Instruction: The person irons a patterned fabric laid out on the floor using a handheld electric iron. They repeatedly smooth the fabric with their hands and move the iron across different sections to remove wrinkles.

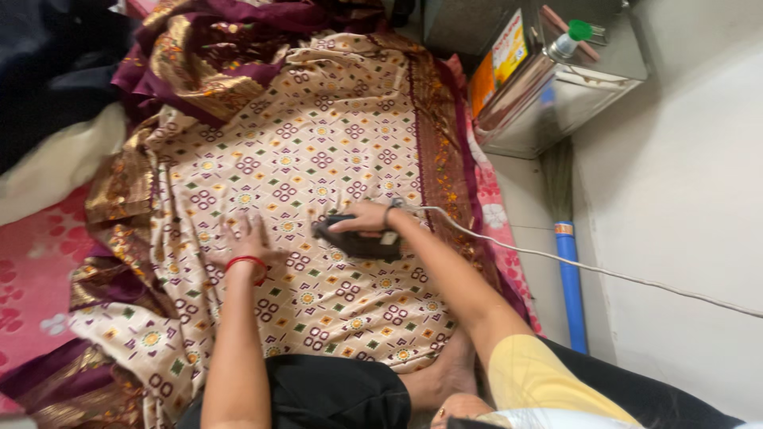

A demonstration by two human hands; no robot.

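Observation:
A cream patterned cloth (318,143) with a maroon and gold border lies spread out in front of me. My right hand (362,217) grips the handle of a dark clothes iron (362,242) resting on the cloth near its middle. My left hand (242,237), with a red thread band at the wrist, lies flat with fingers spread on the cloth just left of the iron. A white cord (572,264) runs from the iron off to the right.
A pink flowered sheet (32,262) lies under the cloth. A metal box (556,95) holding a bottle with a green cap (568,40) stands at the upper right. A broom with a blue handle (568,278) lies along the white floor.

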